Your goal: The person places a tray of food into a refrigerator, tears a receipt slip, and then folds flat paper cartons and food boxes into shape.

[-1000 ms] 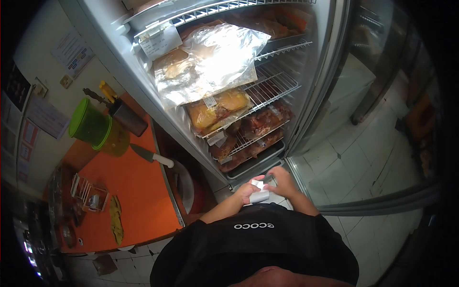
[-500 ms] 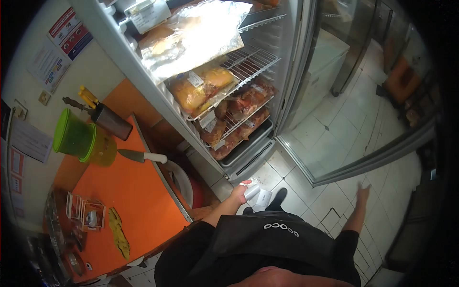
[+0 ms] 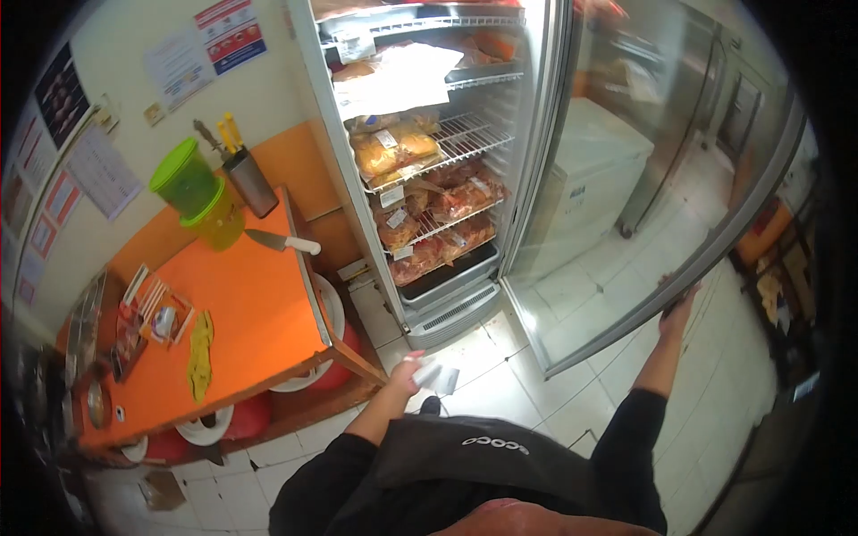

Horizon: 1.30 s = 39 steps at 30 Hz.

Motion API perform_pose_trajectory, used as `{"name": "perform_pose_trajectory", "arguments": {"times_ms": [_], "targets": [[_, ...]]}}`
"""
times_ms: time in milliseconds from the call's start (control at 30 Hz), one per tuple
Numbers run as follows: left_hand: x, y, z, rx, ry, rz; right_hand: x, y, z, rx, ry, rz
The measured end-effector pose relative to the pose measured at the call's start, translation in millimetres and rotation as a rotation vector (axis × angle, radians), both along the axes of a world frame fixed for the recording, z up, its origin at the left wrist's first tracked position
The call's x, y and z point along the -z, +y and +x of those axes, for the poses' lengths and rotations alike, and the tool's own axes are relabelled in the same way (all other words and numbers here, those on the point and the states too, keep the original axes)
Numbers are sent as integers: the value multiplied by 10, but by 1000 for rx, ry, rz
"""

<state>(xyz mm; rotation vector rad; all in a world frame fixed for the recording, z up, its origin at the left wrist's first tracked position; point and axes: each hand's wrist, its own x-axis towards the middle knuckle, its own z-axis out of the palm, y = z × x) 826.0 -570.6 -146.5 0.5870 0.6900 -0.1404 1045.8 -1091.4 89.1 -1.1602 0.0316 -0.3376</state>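
Note:
My left hand (image 3: 407, 372) is closed around a white paper roll (image 3: 431, 373) with a loose printed piece hanging from it, low in front of the fridge. On the right, my right hand (image 3: 683, 305) grips the outer edge of the open glass fridge door (image 3: 572, 295); its fingertips are partly hidden behind the frame. The upright fridge (image 3: 456, 313) stands open ahead. On its wire shelves lie bagged, labelled foods: a yellowish pack (image 3: 393, 150), reddish meat packs (image 3: 465, 198) and a brightly lit bag (image 3: 402, 76) higher up.
At left stands an orange table (image 3: 259, 313) bearing a knife (image 3: 284, 241), green tubs (image 3: 214, 214), a knife holder (image 3: 252, 183) and a yellow cloth (image 3: 200, 357). Red buckets (image 3: 255, 420) sit beneath. A white chest freezer (image 3: 590, 170) shows through the door glass.
My right hand has moved from free air onto the door's edge, and the door stands at a slightly different angle. The view has shifted; my left hand still holds the paper roll.

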Motion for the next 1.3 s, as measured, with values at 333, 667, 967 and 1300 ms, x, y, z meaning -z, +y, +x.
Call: {"name": "perform_pose_trajectory", "arguments": {"times_ms": [333,667,967,1300], "targets": [[-440,-335,-1609,-474,96,144,152,1547,-963,-317,-39,-312],[-283,-394,-3097,-834,60,-5,27,2827,-1943,-1151,-278,-1147],[-590,-663,-3933,-797,-157,-92,918,2807,-3770,-1473,-499,-1291],[-791,-1386,-5133,-1117,-447,-35,821,3266,-5723,-2204,155,-653]]}}
